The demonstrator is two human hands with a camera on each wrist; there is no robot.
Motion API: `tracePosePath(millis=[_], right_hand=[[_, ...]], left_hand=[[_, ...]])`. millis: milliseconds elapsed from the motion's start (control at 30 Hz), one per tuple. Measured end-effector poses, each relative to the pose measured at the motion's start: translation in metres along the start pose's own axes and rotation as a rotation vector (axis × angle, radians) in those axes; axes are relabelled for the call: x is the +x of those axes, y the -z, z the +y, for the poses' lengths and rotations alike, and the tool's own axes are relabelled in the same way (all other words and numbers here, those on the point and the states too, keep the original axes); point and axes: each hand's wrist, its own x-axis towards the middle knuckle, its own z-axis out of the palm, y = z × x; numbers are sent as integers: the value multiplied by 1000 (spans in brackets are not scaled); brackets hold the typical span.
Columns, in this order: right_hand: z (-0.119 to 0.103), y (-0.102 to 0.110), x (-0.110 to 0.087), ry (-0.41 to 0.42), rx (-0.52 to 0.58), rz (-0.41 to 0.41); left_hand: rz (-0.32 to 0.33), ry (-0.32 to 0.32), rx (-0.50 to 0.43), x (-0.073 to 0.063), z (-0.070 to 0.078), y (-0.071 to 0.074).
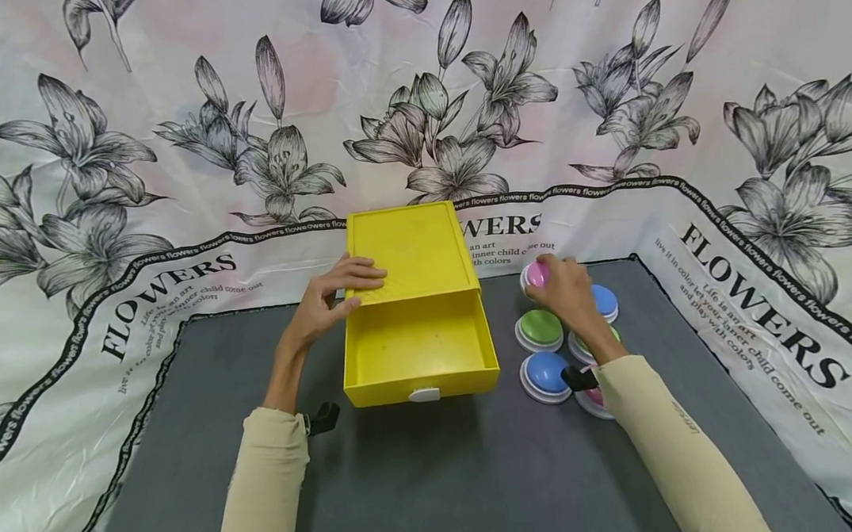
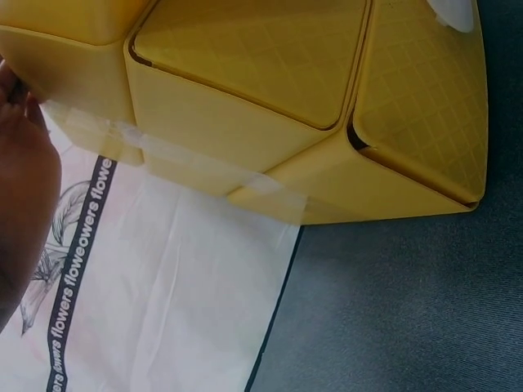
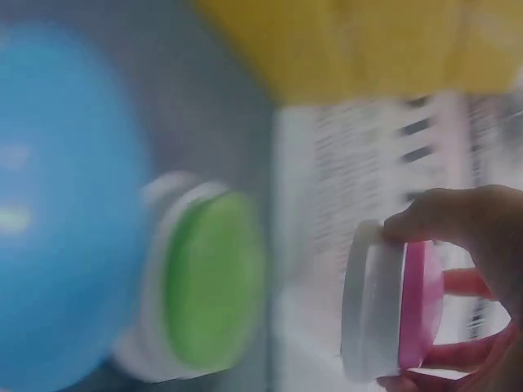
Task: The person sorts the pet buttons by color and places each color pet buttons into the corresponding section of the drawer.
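A yellow drawer box [image 1: 409, 251] stands in the middle of the table with its top drawer [image 1: 420, 389] pulled out toward me; only the bare yellow bottom shows inside. My left hand [image 1: 323, 298] rests on the box's left edge, fingers laid over the top and thumb lower, near the front. To the right of the box, my right hand [image 1: 566, 292] grips a round push button with a pink top and white base [image 3: 377, 306]. In the right wrist view the thumb and fingers pinch it around its rim, and it is turned on its side.
Several more round buttons sit right of the box: a green one [image 1: 540, 327], a blue one [image 1: 547, 369], another blue one [image 1: 604, 299], and a green and a pink one [image 1: 595, 404] partly hidden by the right arm. Flower-printed cloth [image 1: 297, 260] rises behind the grey table [image 1: 421, 488].
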Motion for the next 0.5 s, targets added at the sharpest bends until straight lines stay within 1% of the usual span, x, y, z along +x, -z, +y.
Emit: tracePosePath(millis=[133, 233, 333, 433, 500], right_hand=[[-29, 31, -11, -32, 55, 58], [-52, 55, -20, -23, 106, 104], [-78, 79, -32, -1, 140, 125], [-105, 99, -44, 39, 173, 118], [-122, 109, -51, 83, 204, 93]], left_hand=[[8, -8, -1, 2, 0, -2], [12, -20, 0, 2, 1, -3], [14, -26, 0, 1, 1, -4], [18, -26, 4, 0, 1, -5], [21, -26, 5, -1, 1, -5]])
